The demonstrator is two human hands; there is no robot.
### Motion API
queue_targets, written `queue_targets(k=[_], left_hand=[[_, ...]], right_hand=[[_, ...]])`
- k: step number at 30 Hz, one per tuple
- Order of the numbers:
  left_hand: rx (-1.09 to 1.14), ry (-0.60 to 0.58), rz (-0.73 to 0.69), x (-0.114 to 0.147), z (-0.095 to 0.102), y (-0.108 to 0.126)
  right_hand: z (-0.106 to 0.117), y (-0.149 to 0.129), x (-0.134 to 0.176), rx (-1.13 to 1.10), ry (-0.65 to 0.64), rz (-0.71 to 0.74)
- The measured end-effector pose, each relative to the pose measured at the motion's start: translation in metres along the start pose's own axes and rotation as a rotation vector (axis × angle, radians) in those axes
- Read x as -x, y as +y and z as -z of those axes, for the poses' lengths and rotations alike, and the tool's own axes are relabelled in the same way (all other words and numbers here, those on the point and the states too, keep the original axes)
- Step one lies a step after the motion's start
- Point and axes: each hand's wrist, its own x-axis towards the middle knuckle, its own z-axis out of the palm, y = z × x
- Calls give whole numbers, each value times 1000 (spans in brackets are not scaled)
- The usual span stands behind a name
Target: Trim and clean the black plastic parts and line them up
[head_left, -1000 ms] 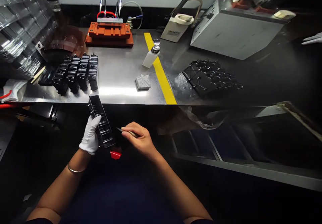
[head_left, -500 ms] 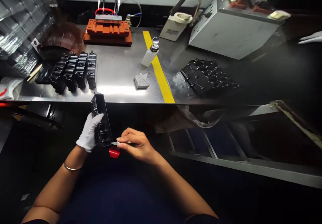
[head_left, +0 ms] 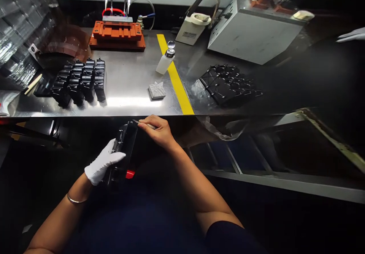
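Observation:
My left hand (head_left: pixel 103 163), in a white glove, grips a long black plastic housing (head_left: pixel 128 143) in front of the bench edge, thumb across it. My bare right hand (head_left: pixel 161 130) pinches a slim craft knife (head_left: pixel 151 126), its thin metal tip at the housing's upper end. Whether the blade touches the plastic I cannot tell. Below the housing shows a small red piece (head_left: pixel 130 174); what it belongs to is hidden.
On the metal bench stand rows of black housings (head_left: pixel 81 83), a folded white cloth (head_left: pixel 156 90), a pump bottle (head_left: pixel 165 62) and an orange fixture (head_left: pixel 118 33). Right of the yellow tape (head_left: pixel 179 83) lie more black parts (head_left: pixel 225 83). A white-gloved hand (head_left: pixel 352 35) shows far right.
My right hand has moved up with the craft knife, from the housing's lower end to its upper end. The housing has tilted and dropped lower in my left hand.

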Motion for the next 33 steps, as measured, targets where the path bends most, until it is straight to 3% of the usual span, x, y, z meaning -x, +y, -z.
queue_targets(k=[3, 13, 16, 19, 21, 24, 26, 29, 33], left_hand=[[72, -118, 103, 5, 8, 1], [50, -295, 229, 7, 27, 5], [63, -393, 334, 8, 34, -1], [170, -464, 470, 7, 37, -11], [258, -483, 493, 6, 35, -16], [300, -387, 437, 5, 26, -16], [227, -265, 358, 4, 18, -11], [70, -141, 221, -1, 6, -6], [-39, -74, 117, -12, -3, -7]], right_hand=[[11, -5, 0, 3, -81, 57], [46, -32, -17, 149, -582, 226], [49, -33, -25, 186, -648, 289], [43, -26, -22, 128, -616, 313], [31, -19, -15, 22, -503, 257], [9, -13, -1, -81, -177, 71], [-3, -15, 7, -47, -47, -39], [-7, -22, 15, 87, -80, -87], [6, -26, 22, 247, -129, -89]])
